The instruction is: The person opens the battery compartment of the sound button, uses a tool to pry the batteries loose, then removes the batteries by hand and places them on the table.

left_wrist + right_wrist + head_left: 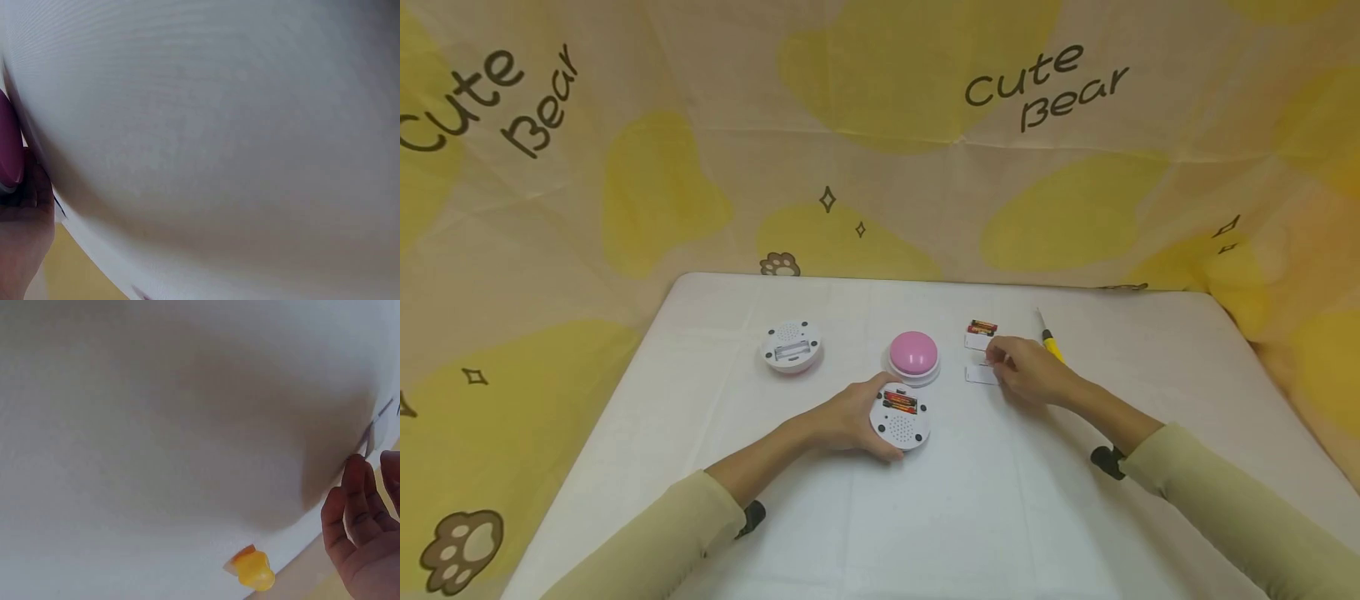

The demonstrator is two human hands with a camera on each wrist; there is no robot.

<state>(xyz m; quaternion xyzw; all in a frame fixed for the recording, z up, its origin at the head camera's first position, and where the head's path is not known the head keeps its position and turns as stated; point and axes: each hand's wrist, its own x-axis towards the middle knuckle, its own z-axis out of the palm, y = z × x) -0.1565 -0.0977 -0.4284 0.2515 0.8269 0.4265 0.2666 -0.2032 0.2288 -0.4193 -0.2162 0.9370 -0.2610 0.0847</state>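
Observation:
My left hand grips a round white button device, held underside up. Two red-and-black batteries lie in its compartment, beside a speaker grille. From the left wrist view, its pink dome shows next to the fingers. My right hand reaches over two white battery covers, with fingertips at the edges of the upper cover and the lower cover. A gap shows between its thumb and fingers in the right wrist view.
A second device lies upside down at left, its battery compartment bare. Another, with its pink dome up, stands just behind the held one. Loose batteries lie behind the covers. A yellow-handled screwdriver is right of them.

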